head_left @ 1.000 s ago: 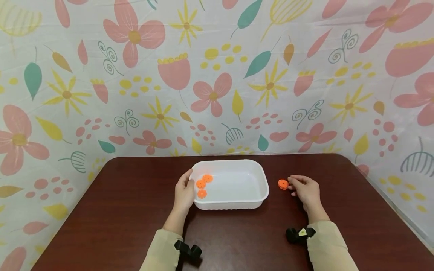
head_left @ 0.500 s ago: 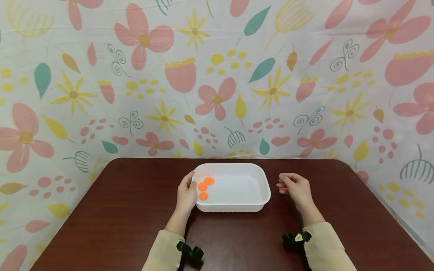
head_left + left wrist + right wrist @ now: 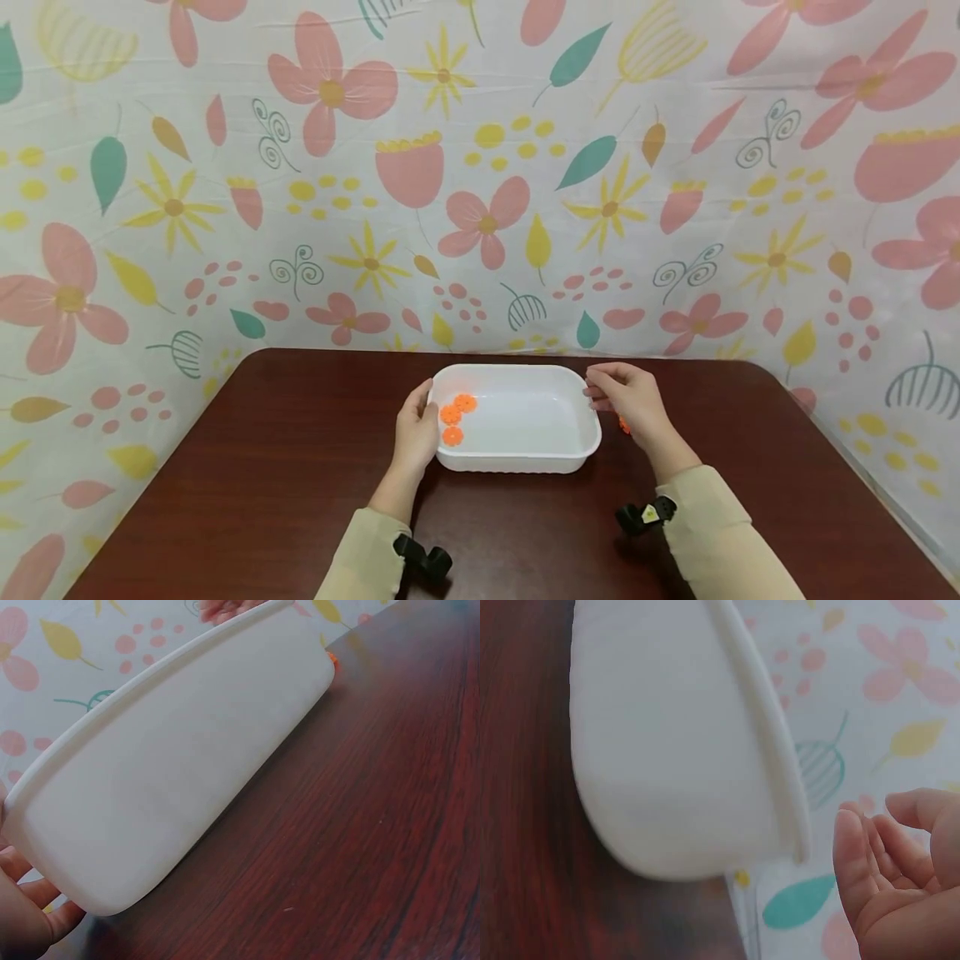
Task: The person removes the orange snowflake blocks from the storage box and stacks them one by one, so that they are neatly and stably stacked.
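A white plastic tub (image 3: 517, 462) stands on the dark wooden table. My left hand (image 3: 415, 429) grips its left end, and the left wrist view shows fingertips (image 3: 37, 892) against the tub's lower corner. Three small orange discs with scalloped edges (image 3: 452, 436) lie inside, near that end. At the tub's right rim is my right hand (image 3: 630, 400). The right wrist view shows loosely bent fingers (image 3: 851, 855) and the thumb apart, with nothing between them. One more orange disc (image 3: 624, 424) lies on the table right of the tub, partly hidden behind the right hand.
A cloth with printed flowers (image 3: 487, 221) hangs behind the table's far edge. Dark wooden tabletop (image 3: 300, 467) surrounds the tub. Black wrist cameras (image 3: 423, 558) sit on both sleeves.
My right hand has moved left from the orange disc on the table to the tub's right rim, leaving the disc behind. The left hand keeps its grip on the tub.
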Demonstrator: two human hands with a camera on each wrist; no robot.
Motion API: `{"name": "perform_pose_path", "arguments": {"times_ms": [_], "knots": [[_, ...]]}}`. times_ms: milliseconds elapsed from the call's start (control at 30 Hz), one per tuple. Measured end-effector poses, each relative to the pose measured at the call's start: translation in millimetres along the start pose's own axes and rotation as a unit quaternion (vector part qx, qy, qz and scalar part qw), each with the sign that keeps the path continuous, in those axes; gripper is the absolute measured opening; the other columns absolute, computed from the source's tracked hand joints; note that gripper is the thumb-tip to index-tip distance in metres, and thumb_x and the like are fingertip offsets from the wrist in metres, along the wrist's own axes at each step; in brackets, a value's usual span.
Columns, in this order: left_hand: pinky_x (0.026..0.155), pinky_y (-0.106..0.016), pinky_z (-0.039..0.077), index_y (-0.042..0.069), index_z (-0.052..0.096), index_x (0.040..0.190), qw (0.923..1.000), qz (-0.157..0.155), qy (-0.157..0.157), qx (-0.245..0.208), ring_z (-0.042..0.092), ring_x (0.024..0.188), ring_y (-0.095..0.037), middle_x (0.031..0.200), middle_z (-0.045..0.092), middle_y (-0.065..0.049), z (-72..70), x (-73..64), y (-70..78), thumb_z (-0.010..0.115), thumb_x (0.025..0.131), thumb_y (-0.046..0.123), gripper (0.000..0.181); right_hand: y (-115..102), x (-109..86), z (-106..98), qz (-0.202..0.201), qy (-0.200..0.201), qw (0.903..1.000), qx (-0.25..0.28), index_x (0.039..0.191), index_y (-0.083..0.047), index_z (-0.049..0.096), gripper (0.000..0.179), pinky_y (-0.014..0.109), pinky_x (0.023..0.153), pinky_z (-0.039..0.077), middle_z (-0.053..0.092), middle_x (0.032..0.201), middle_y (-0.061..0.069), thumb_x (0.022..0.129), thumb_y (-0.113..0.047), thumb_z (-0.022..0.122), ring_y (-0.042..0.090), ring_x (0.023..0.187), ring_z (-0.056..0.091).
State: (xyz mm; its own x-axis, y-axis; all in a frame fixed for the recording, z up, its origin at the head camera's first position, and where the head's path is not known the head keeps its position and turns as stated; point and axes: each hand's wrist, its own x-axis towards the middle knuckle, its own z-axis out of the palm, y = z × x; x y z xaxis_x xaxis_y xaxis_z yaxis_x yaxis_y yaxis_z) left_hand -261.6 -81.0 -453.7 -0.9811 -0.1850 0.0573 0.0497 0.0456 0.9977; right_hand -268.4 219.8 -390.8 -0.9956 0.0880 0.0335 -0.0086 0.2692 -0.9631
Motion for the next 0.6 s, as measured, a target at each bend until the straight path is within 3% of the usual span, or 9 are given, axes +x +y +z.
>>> {"name": "perform_pose_path", "arguments": {"times_ms": [167,467,600], "knots": [[0.110,-0.048,0.033,0.005,0.042,0.142,1.0000,0.003,-0.001,-0.002,0.040,0.133,-0.031,0.145,0.042,-0.015,0.9,0.6,2.2,0.039,0.097,0.009,0.044,-11.9,4.2,16.1,-0.015,-0.028,0.9995,-0.008,0.120,0.006,0.058,0.042,0.033,0.073,0.058,0.065,0.108,0.017,0.092,-0.026,0.061,0.008,0.080,0.068],[0.110,-0.047,0.033,0.005,0.041,0.142,0.9999,-0.004,0.011,0.006,0.041,0.133,-0.031,0.144,0.044,-0.016,1.2,-0.5,0.3,0.041,0.097,0.009,0.046,-20.4,9.2,47.4,-0.034,-0.069,0.9960,-0.045,0.116,0.003,0.063,0.037,0.034,0.074,0.058,0.066,0.106,0.020,0.091,-0.024,0.063,0.024,0.090,0.067],[0.109,-0.048,0.035,0.004,0.040,0.142,0.9999,-0.003,0.013,0.010,0.042,0.131,-0.032,0.143,0.045,-0.017,1.6,-1.5,-1.2,0.041,0.097,0.009,0.046,-20.6,9.0,61.3,-0.042,-0.081,0.9946,-0.050,0.114,0.001,0.064,0.033,0.034,0.074,0.058,0.066,0.106,0.017,0.091,-0.022,0.063,0.022,0.089,0.066]]}}
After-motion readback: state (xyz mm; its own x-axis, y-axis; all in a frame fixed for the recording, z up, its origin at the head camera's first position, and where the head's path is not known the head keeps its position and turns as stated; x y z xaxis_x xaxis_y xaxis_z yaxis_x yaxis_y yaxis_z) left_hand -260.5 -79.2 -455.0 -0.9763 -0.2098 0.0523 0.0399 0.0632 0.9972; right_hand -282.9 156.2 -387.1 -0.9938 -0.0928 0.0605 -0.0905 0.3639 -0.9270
